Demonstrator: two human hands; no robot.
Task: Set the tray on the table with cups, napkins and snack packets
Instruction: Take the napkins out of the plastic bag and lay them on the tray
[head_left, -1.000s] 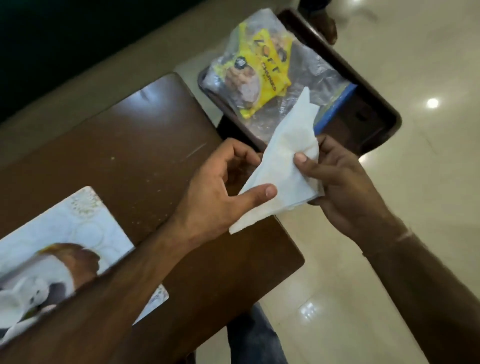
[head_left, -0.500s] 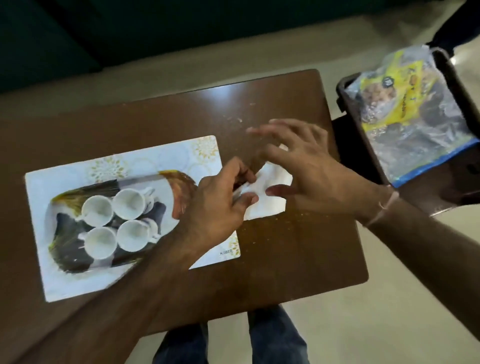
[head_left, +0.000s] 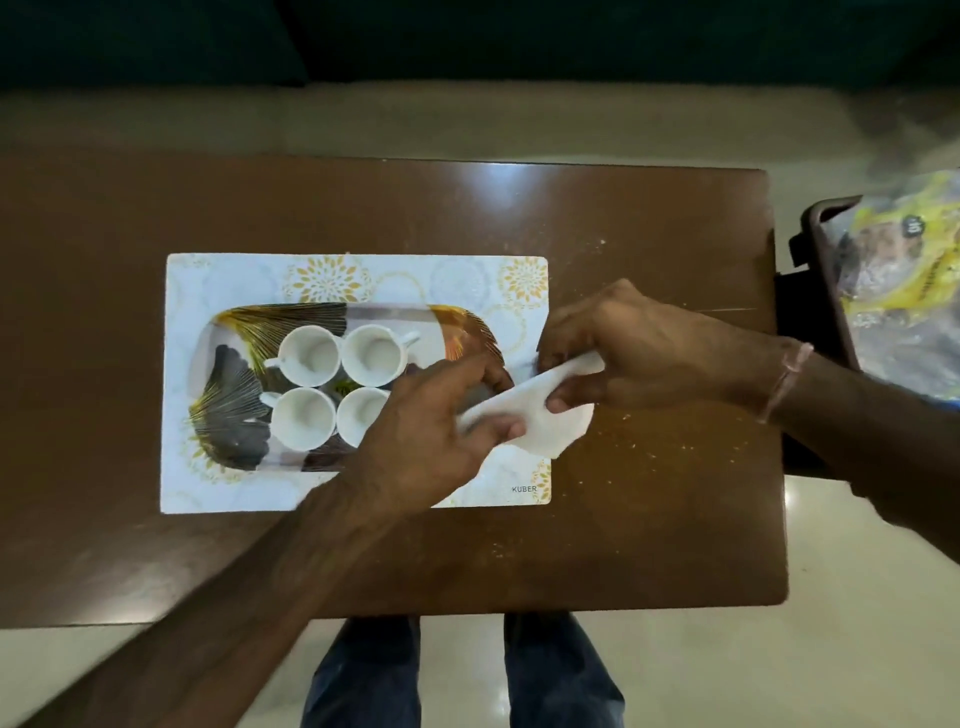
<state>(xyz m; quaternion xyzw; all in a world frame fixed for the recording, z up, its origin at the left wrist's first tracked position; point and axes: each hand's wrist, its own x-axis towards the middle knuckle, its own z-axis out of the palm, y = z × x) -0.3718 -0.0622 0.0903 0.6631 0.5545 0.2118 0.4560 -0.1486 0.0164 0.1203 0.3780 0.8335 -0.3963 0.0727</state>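
Observation:
A white napkin is stretched between both hands, just above the right end of the tray. My left hand pinches its lower left end. My right hand grips its upper right end. The patterned tray, black and gold, lies on a white placemat on the brown table. Several white cups stand upright and close together in the tray's middle. At the right edge of the view, snack packets in yellow and clear plastic lie in a dark tray.
The dark tray with the packets stands on a stool beside the table's right end. Crumbs dot the tabletop right of the placemat. My legs in jeans show below the table's near edge, over a pale tiled floor.
The view has swung left from the stool to the table. Both hands have carried the napkin from near the packets to the tray's right end.

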